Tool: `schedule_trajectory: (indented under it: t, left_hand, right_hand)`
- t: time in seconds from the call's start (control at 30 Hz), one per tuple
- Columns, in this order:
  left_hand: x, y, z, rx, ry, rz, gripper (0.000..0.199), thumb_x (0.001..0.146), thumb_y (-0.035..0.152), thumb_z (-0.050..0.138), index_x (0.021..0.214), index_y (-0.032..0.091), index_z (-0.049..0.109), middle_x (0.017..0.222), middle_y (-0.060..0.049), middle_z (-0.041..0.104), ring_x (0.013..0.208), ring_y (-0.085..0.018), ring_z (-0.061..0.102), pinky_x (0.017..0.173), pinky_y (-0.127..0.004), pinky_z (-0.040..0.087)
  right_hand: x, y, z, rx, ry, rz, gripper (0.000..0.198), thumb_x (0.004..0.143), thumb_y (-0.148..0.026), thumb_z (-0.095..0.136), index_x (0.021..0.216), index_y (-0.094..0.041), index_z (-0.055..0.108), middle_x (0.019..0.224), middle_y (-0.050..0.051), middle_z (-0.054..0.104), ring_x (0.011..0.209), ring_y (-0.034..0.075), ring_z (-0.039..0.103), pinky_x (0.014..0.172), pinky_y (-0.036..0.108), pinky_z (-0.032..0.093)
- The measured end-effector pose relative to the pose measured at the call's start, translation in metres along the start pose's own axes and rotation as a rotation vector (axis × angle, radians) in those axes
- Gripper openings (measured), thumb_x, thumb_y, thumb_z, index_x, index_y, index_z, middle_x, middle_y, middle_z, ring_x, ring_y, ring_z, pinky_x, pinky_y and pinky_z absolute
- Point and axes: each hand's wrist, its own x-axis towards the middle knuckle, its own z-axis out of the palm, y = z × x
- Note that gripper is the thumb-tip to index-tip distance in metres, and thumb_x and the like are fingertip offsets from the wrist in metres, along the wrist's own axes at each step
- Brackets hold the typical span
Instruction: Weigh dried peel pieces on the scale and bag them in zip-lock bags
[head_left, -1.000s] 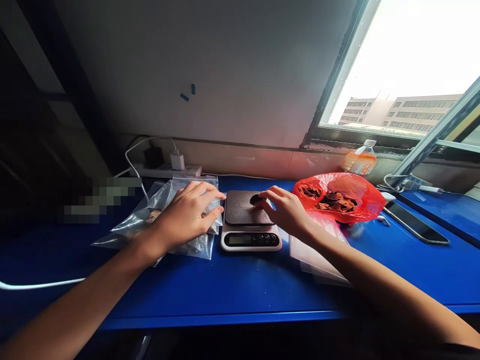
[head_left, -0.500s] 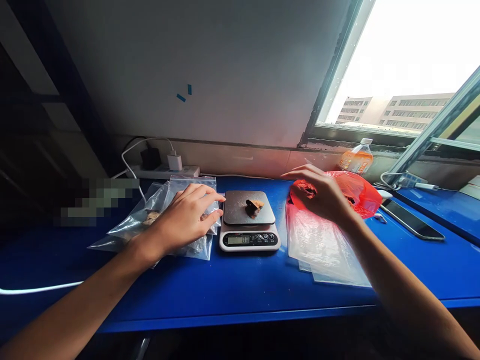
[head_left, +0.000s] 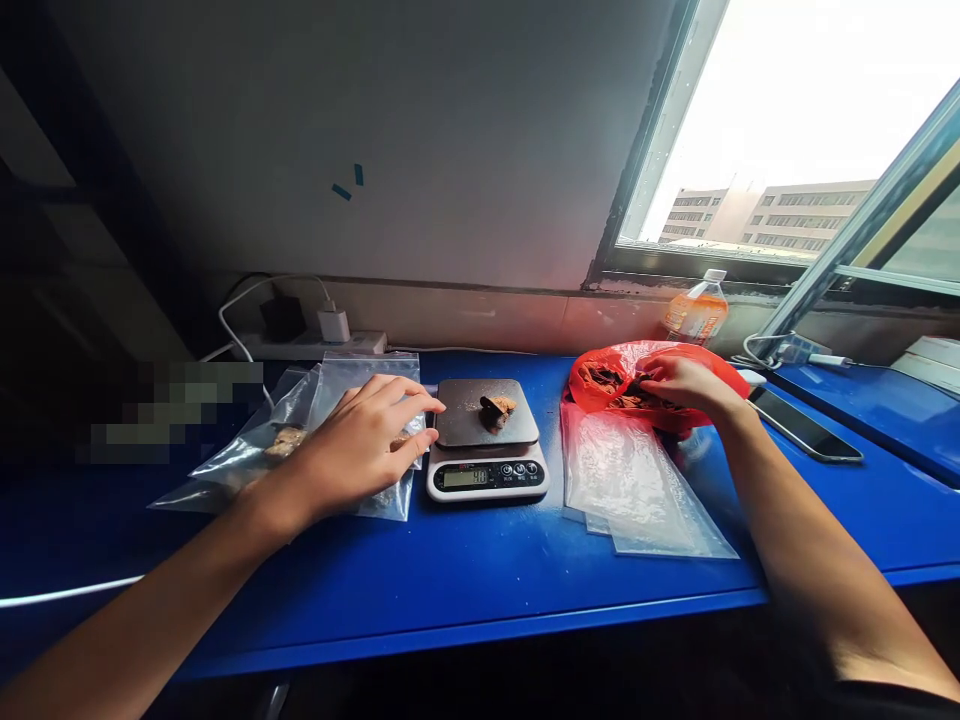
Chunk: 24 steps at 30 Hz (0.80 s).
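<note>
My left hand [head_left: 367, 435] hovers at the left side of the kitchen scale [head_left: 487, 475], fingers apart and holding nothing. Under and behind it lie clear zip bags [head_left: 367, 370], some with light brown pieces [head_left: 286, 440] inside. On the scale's metal plate sits a rough brown chunk [head_left: 497, 411], with crumbs around it; the display digits are hard to read. My right hand [head_left: 686, 383] reaches into an open red plastic bag [head_left: 637, 350] of dark brown dried pieces [head_left: 600, 378]. Its fingers are bent together among the pieces, and the tips are hidden.
Flat clear bags [head_left: 637, 490] lie in front of the red bag on the blue table [head_left: 480, 590]. A phone [head_left: 806, 425] is at the right, and an orange drink bottle [head_left: 697, 308] stands by the window. A power strip with a white charger [head_left: 334, 322] runs along the wall.
My right hand has gone from above the red bag's left part down into it, among the brown pieces. The scale's display has changed. My left hand stays beside the scale.
</note>
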Motion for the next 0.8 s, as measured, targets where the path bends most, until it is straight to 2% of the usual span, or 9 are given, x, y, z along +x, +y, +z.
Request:
schedule_trajectory:
  t: [0.13,0.33,0.4,0.5,0.57,0.63,0.7,0.73,0.8]
  left_hand:
    - [0.000,0.002,-0.001,-0.005,-0.024,0.005,0.038,0.090,0.043,0.047,0.113,0.023,0.070,0.123,-0.010,0.067,0.122,-0.032,0.054,0.102,-0.055,0.044]
    - [0.000,0.001,0.001,0.005,-0.034,0.009,0.039,0.091,0.043,0.047,0.115,0.024,0.070,0.124,-0.010,0.067,0.123,-0.032,0.054,0.101,-0.054,0.044]
    - [0.000,0.001,0.002,0.005,-0.032,0.017,0.038,0.090,0.042,0.047,0.114,0.024,0.070,0.124,-0.010,0.067,0.122,-0.032,0.055,0.100,-0.054,0.045]
    - [0.000,0.001,0.003,-0.001,-0.013,0.028,0.037,0.091,0.042,0.047,0.113,0.023,0.070,0.123,-0.010,0.067,0.121,-0.031,0.056,0.101,-0.054,0.044]
    - [0.000,0.002,0.003,-0.015,0.017,0.035,0.036,0.091,0.041,0.047,0.112,0.023,0.070,0.121,-0.010,0.068,0.120,-0.030,0.056,0.101,-0.052,0.044]
    - [0.000,0.004,0.002,-0.031,0.039,0.038,0.035,0.091,0.041,0.048,0.111,0.023,0.071,0.120,-0.009,0.068,0.119,-0.029,0.056,0.101,-0.050,0.045]
    - [0.000,0.005,0.001,-0.042,0.046,0.038,0.035,0.091,0.041,0.049,0.111,0.023,0.071,0.118,-0.008,0.069,0.118,-0.029,0.057,0.100,-0.049,0.046]
    - [0.000,0.005,0.001,-0.046,0.043,0.037,0.035,0.091,0.041,0.049,0.111,0.023,0.071,0.118,-0.008,0.069,0.118,-0.029,0.057,0.100,-0.049,0.046]
    - [0.001,0.005,0.000,-0.048,0.038,0.037,0.035,0.091,0.042,0.049,0.111,0.023,0.071,0.117,-0.008,0.069,0.118,-0.028,0.057,0.101,-0.048,0.046]
  right_hand:
    - [0.002,-0.004,0.000,0.005,-0.083,-0.005,0.029,0.069,-0.017,0.063,0.097,-0.019,0.071,0.088,0.007,0.076,0.076,0.020,0.067,0.068,0.029,0.049]
    - [0.002,-0.008,-0.007,0.214,0.040,0.158,0.027,0.071,-0.020,0.060,0.096,-0.017,0.069,0.082,0.008,0.073,0.064,0.017,0.063,0.060,0.028,0.047]
    - [-0.003,-0.016,-0.015,0.313,0.086,0.172,0.026,0.071,-0.021,0.060,0.096,-0.018,0.068,0.081,0.007,0.072,0.061,0.015,0.059,0.056,0.027,0.044]
    - [-0.016,-0.039,-0.036,0.499,0.058,0.076,0.030,0.071,-0.018,0.063,0.101,-0.019,0.068,0.088,0.008,0.071,0.067,0.015,0.062,0.056,0.027,0.044]
    - [-0.029,-0.063,-0.052,0.612,0.046,-0.073,0.031,0.073,-0.018,0.067,0.104,-0.020,0.068,0.093,0.009,0.071,0.078,0.017,0.067,0.064,0.029,0.049]
    - [-0.043,-0.092,-0.062,0.727,0.055,-0.246,0.033,0.074,-0.020,0.072,0.107,-0.022,0.066,0.096,0.008,0.070,0.081,0.018,0.068,0.071,0.033,0.053]
    - [-0.054,-0.121,-0.059,0.770,0.085,-0.363,0.033,0.076,-0.022,0.074,0.108,-0.026,0.066,0.108,0.006,0.068,0.089,0.018,0.069,0.080,0.034,0.056]
    - [-0.058,-0.134,-0.052,0.728,0.062,-0.375,0.031,0.078,-0.023,0.074,0.108,-0.027,0.066,0.110,0.004,0.069,0.094,0.018,0.069,0.086,0.035,0.056]
    - [-0.060,-0.156,-0.032,0.611,0.021,-0.373,0.022,0.082,-0.026,0.070,0.104,-0.027,0.070,0.104,0.004,0.073,0.088,0.019,0.071,0.085,0.037,0.057]
